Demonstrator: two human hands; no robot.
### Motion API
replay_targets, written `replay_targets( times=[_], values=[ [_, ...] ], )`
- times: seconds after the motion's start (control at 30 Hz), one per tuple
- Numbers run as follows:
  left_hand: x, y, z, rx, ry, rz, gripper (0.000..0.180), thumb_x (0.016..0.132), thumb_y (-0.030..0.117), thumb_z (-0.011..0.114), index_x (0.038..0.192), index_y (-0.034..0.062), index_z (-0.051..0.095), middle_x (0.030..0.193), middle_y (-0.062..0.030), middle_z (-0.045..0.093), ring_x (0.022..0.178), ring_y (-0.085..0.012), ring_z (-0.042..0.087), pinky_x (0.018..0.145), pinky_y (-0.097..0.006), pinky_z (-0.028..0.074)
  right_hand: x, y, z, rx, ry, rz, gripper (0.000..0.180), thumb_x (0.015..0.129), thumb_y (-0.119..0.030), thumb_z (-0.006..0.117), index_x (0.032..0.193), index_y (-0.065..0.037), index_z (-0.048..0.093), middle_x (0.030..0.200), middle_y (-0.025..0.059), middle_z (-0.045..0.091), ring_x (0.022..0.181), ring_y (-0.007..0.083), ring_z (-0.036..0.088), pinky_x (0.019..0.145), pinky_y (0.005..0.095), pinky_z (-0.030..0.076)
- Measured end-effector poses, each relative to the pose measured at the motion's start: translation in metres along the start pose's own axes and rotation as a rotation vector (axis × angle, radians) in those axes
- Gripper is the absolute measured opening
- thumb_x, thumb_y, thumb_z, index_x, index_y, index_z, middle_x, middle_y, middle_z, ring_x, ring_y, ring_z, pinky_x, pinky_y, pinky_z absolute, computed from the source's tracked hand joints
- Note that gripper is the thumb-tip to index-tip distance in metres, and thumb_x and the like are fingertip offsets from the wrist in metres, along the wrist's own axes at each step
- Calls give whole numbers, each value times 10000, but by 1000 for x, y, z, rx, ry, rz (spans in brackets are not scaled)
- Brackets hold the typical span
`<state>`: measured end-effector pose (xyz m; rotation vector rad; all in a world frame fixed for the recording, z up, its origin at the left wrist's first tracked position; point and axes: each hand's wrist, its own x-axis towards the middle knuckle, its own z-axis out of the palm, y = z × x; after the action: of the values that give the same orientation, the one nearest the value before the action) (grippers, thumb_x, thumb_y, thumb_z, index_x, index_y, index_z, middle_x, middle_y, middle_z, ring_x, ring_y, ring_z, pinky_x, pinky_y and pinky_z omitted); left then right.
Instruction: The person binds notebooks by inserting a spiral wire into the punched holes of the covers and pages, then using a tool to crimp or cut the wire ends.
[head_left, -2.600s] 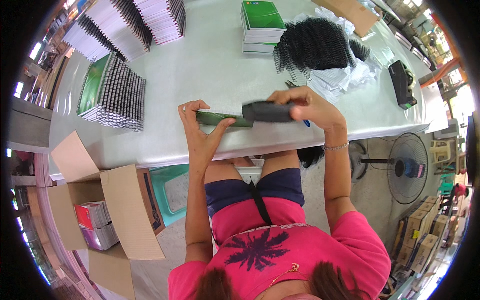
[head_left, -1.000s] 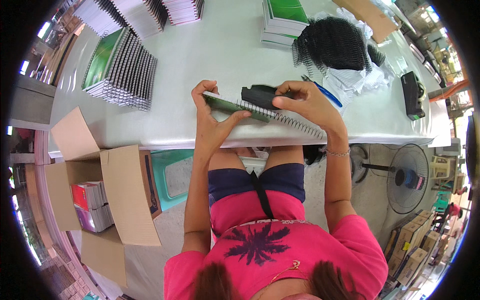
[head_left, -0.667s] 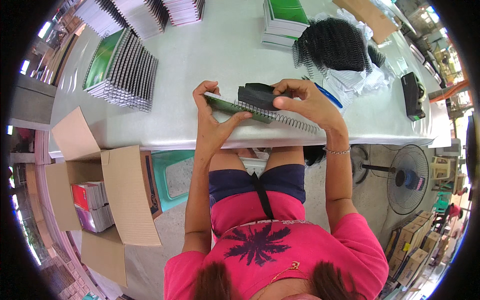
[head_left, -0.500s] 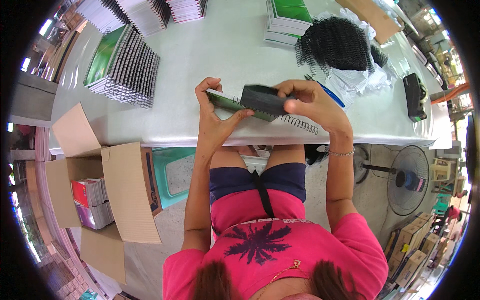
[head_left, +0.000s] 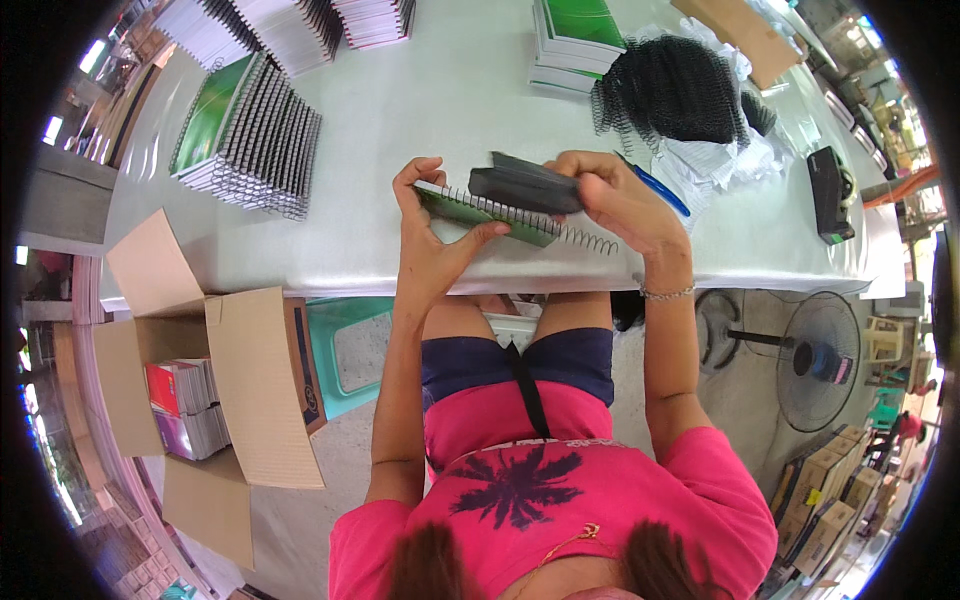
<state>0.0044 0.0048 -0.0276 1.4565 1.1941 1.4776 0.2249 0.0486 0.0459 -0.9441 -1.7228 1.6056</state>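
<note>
My left hand [head_left: 432,240] grips a green-covered notebook [head_left: 480,214] at its left end, thumb on the cover, over the front edge of the white table [head_left: 440,100]. A wire spiral [head_left: 560,232] runs along the notebook's edge and sticks out to the right. My right hand [head_left: 620,198] holds a dark grey flat block-shaped tool [head_left: 522,186] lying across the top of the notebook, above the spiral.
A row of bound green notebooks [head_left: 245,140] lies at the left; more stacks stand at the far edge, with a green stack [head_left: 578,38]. A heap of black wire spirals [head_left: 668,92], a blue pen [head_left: 660,190], an open cardboard box [head_left: 190,380] and a floor fan [head_left: 810,360] are around.
The notebook was lifted from lying low at the table edge and tilted up. The grey tool slid left along the spiral edge, and my right hand followed it.
</note>
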Motion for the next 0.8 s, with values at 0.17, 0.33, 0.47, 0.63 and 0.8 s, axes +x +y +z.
replay_targets(
  times=[0.17,0.33,0.47,0.63,0.8],
  values=[
    [2,-1,3,-43,-14,-4,963,592,177,947,1337,80,345,1158,-90,438,1091,-216,452,987,-352,390,-2,-6,4,-20,-5,-26,369,838,-382,778,891,-30,684,799,-25,603,780,67,524,724,223,421],
    [2,4,2,-38,-29,-25,969,588,129,941,1351,92,344,1105,-81,451,1049,-215,500,977,-356,413,1,-13,7,111,-80,-84,344,828,-344,800,888,-27,683,793,-32,600,759,63,514,693,228,428],
    [2,4,1,-78,-47,-32,950,612,125,928,1358,89,341,1119,-97,499,1067,-225,534,971,-365,433,14,1,4,-91,-8,-62,347,829,-361,794,872,-34,687,765,-30,589,706,52,478,617,223,374],
    [4,10,1,-34,-34,12,920,630,139,922,1348,76,349,1141,-109,509,1077,-220,522,978,-357,418,24,14,5,-233,60,-31,340,825,-363,786,920,-51,692,799,-4,612,730,90,511,656,242,406],
    [3,4,7,70,52,24,794,715,164,875,1323,44,378,1173,-101,471,1093,-205,473,982,-316,378,25,32,5,-696,523,-259,397,805,-373,780,1092,-121,670,1118,130,641,1049,286,556,900,370,441]
  ],
)
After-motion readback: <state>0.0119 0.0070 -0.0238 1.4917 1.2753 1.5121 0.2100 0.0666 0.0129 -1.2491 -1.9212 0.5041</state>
